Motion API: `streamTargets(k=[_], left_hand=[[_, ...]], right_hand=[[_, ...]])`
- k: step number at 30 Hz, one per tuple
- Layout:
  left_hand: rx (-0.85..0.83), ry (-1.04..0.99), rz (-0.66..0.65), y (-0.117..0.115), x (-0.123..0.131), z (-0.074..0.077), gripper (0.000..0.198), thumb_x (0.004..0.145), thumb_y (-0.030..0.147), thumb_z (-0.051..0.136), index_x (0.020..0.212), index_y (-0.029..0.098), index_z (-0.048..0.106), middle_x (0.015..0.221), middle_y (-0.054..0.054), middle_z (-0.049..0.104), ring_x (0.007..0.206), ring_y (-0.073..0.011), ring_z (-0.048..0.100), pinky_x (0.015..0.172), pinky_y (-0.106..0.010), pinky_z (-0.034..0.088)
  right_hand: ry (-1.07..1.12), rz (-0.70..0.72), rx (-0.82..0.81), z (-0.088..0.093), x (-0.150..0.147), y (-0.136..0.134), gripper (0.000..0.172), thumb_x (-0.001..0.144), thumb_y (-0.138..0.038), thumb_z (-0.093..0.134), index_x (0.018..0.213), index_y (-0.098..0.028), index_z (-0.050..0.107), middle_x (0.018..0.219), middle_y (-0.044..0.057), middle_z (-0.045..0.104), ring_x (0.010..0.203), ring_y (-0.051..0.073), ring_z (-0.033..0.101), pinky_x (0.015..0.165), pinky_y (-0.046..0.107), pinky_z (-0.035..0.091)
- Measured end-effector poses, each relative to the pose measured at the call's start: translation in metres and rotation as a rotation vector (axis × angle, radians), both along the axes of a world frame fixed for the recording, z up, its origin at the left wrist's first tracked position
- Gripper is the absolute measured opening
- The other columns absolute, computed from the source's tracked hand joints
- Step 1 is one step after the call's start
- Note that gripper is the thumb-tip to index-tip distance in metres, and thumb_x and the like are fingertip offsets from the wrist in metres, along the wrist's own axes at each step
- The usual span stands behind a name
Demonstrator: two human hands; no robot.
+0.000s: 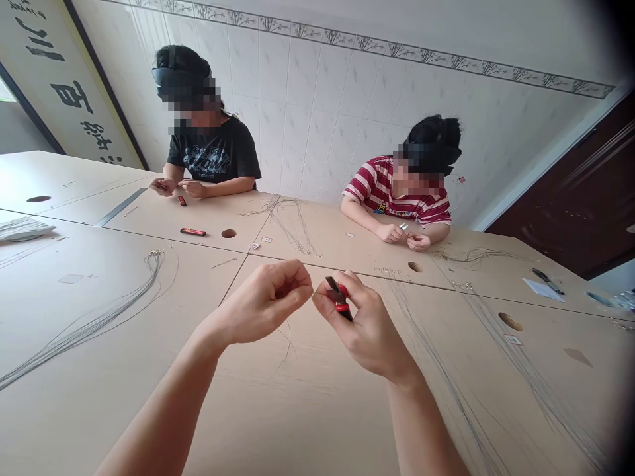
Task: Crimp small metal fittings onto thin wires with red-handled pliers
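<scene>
Above the table in front of me, my left hand (270, 297) is closed in a pinch, thumb against forefinger. A thin dark cord (290, 340) hangs below it, and a tiny yellowish bit shows at the fingertips. My right hand (360, 317) almost meets it, thumb and forefinger pinched at the same spot. Held in the right palm is a red-and-black hand tool (342, 305) with a dark metal end; the fingers hide most of it, so its exact kind is unclear.
Bundles of thin cords lie at the left (119, 304) and right (436, 363). Across the table sit two people, one in a black shirt (218, 152), one in a striped shirt (372, 182). A red lighter (193, 232), a metal ruler (120, 207) and round table holes lie between.
</scene>
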State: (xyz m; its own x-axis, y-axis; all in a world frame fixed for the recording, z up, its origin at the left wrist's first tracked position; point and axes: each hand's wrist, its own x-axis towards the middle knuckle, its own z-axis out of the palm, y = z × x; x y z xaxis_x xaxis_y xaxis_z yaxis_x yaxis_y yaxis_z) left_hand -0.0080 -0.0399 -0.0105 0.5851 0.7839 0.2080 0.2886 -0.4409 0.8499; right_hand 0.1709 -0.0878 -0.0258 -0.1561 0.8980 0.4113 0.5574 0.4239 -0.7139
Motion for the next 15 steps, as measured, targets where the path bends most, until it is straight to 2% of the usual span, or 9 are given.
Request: streamTargets(k=[6,11,15], left_hand=[[0.003,-0.017,0.001,-0.0018,-0.0004,0.0001,0.018,0.090,0.022,0.051,0.073,0.018,0.048,0.054,0.009,0.032,0.047,-0.0053,0.026,0.039,-0.016,0.024],[0.010,-0.088,0.035,-0.0025,0.0019,0.0007,0.019,0.089,0.026,0.055,0.073,0.017,0.052,0.054,0.008,0.034,0.047,-0.0057,0.027,0.039,-0.017,0.025],[-0.014,-0.090,0.019,-0.0022,-0.0001,0.0015,0.018,0.090,0.028,0.054,0.077,0.016,0.058,0.059,0.005,0.043,0.050,-0.0071,0.032,0.042,-0.020,0.027]], right_hand=[[-0.112,0.023,0.159,-0.0010,0.0001,0.0000,0.017,0.091,-0.012,0.050,0.078,-0.022,0.045,0.073,-0.001,0.052,0.075,0.017,0.043,0.075,0.032,0.037],[-0.060,0.017,0.125,0.0002,0.0029,-0.0003,0.019,0.092,-0.017,0.052,0.076,-0.022,0.044,0.072,-0.001,0.048,0.073,0.016,0.043,0.072,0.030,0.037],[-0.036,0.026,0.084,0.0008,0.0025,-0.0006,0.018,0.093,-0.020,0.052,0.076,-0.022,0.045,0.070,-0.002,0.046,0.073,0.016,0.044,0.069,0.029,0.037]])
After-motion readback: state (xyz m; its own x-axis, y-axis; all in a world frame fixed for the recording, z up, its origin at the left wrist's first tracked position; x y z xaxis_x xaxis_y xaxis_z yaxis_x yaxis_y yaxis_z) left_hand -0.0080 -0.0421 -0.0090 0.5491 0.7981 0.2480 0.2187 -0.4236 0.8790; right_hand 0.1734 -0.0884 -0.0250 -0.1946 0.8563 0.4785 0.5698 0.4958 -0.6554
